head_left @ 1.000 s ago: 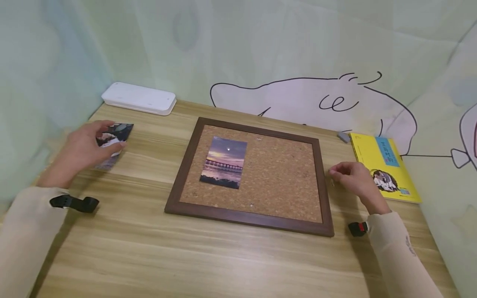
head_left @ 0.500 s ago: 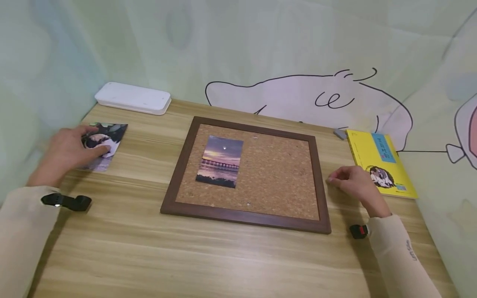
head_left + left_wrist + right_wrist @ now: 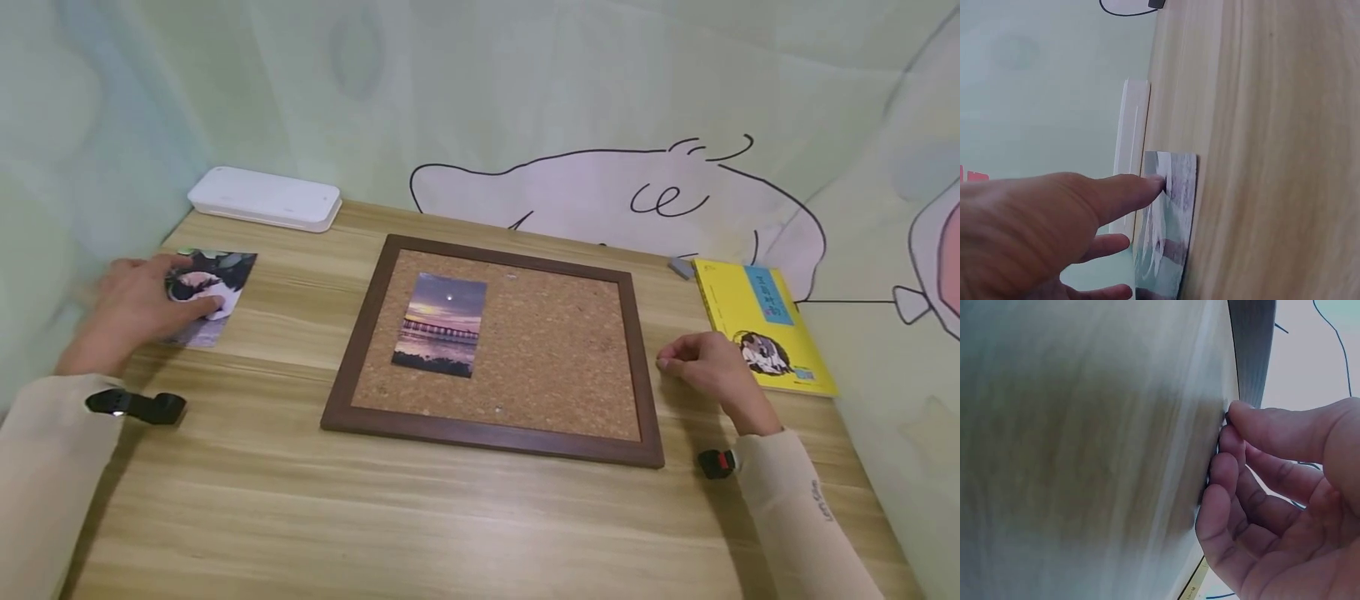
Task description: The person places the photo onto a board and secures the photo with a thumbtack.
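Observation:
My left hand (image 3: 135, 308) touches a photo print (image 3: 228, 275) of a dark-and-white figure at the left of the table. In the left wrist view its thumb (image 3: 1154, 182) lies straight on the photo, with the other fingers spread beyond. My right hand (image 3: 708, 362) rests on the table just right of the framed corkboard (image 3: 570, 358). Its fingers are curled, the thumb and index fingertips pinching a tiny pin-like thing (image 3: 1227, 417), mostly hidden. A sunset pier photo (image 3: 438, 329) is fixed to the cork's left part by a clear pushpin (image 3: 449, 297).
A white flat case (image 3: 262, 198) stands at the back left. A yellow book (image 3: 765, 325) and a small grey block (image 3: 681, 267) lie at the back right. Two small clear pins, such as the lower pin (image 3: 499, 409), show on the cork. A cartoon-printed curtain borders the table.
My left hand has lowered onto the photo, its thumb now resting on the print. The right hand has come down to the table, and the tiny light thing below its fingertips is hidden in the head view.

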`<state>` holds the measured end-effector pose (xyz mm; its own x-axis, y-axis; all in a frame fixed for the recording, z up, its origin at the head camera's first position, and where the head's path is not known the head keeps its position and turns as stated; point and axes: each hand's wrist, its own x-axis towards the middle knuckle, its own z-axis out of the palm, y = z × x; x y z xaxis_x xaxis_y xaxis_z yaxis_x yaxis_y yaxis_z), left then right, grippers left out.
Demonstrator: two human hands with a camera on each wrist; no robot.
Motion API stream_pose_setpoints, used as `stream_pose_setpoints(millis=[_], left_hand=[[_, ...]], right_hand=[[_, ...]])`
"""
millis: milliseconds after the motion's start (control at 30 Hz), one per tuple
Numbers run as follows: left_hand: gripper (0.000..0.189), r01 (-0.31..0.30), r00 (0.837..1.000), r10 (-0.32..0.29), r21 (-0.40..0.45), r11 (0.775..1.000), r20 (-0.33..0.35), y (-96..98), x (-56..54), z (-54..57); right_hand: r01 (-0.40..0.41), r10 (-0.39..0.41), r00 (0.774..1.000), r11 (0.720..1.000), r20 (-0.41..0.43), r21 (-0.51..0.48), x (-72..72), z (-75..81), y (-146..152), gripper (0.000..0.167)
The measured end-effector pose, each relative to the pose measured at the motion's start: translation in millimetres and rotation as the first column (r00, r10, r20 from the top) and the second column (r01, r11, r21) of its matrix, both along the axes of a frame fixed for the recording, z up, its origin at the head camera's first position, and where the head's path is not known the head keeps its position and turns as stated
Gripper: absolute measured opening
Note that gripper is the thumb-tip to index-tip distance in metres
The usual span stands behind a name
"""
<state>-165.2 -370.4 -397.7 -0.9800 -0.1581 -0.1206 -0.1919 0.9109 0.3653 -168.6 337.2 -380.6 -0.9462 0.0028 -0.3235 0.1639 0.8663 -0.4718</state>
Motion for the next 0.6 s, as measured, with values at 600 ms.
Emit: stream_pose_setpoints(millis=[600], left_hand=[[0.063, -0.129, 0.989, 0.140, 0.209, 0.970, -0.038, -16.8, 4.7, -1.9]], right_hand=[[-0.004, 0.003, 1.000, 1.000, -0.031, -0.027, -3.9, 1.9, -6.0, 0.029]])
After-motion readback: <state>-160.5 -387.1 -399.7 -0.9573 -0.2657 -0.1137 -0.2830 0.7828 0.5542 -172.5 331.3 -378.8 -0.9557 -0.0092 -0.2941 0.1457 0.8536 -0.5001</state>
